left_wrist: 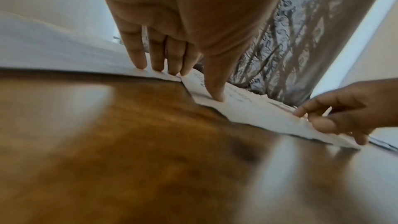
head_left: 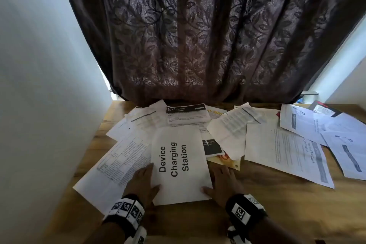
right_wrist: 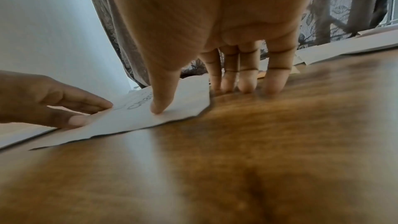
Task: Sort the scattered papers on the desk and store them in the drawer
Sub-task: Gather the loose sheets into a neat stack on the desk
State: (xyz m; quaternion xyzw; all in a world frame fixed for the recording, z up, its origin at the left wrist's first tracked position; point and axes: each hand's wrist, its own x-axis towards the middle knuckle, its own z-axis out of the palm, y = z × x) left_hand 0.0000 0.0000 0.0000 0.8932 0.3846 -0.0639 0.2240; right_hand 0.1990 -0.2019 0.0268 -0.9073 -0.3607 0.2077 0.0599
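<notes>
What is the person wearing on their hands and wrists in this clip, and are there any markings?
Both hands are bare, no gloves or rings visible. The left hand has a black wristband carrying white square tags printed with black fiducial patterns. The right hand has a matching black band with similar black-and-white tags. No sleeves show on the forearms.

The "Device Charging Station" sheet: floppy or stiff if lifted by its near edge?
Probably floppy: the Device Charging Station sheet is one thin page whose near edge already ripples. It likely slides easily on the glossy desk. Both thumbs press its near corners, left hand, right hand.
</notes>
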